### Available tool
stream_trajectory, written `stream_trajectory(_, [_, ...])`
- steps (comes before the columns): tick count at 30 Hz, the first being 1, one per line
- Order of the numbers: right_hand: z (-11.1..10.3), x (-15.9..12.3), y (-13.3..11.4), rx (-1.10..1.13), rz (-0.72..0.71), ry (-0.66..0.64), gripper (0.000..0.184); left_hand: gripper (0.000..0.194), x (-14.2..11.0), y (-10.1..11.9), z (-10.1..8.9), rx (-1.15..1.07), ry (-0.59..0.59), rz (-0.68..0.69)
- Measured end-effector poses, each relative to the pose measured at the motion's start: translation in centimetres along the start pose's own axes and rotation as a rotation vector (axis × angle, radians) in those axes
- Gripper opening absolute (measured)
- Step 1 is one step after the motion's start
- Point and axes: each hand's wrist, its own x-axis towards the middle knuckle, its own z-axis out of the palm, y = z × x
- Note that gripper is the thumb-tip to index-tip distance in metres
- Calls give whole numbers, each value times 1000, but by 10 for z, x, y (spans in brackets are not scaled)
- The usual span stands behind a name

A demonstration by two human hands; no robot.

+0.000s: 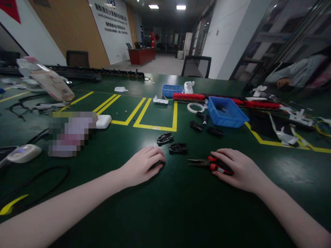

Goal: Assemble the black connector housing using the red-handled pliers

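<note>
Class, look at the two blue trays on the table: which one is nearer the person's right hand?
The larger blue tray, on the right, is nearer the right hand. The smaller blue tray sits farther back and to the left.

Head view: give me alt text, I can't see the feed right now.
The right hand grips pliers on a green table; the left hand rests opposite, anything under its fingers unclear. Two black parts lie just beyond the left hand's fingertips, with three more beside a blue bin farther back.
</note>
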Motion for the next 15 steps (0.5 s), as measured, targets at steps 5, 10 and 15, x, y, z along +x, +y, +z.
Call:
stream_trajectory(5, [-1,-6,-3,97,87,-35,50,19,-5,0,5,-57,22,-41])
stream_trajectory(10, [-9,2,-5,197,172,-101,55,20,-2,-2,11,-76,54,-91])
stream_trajectory(15, [-14,-6,-19,146,94,-69,60,21,-11,-10,18,-56,105,-62])
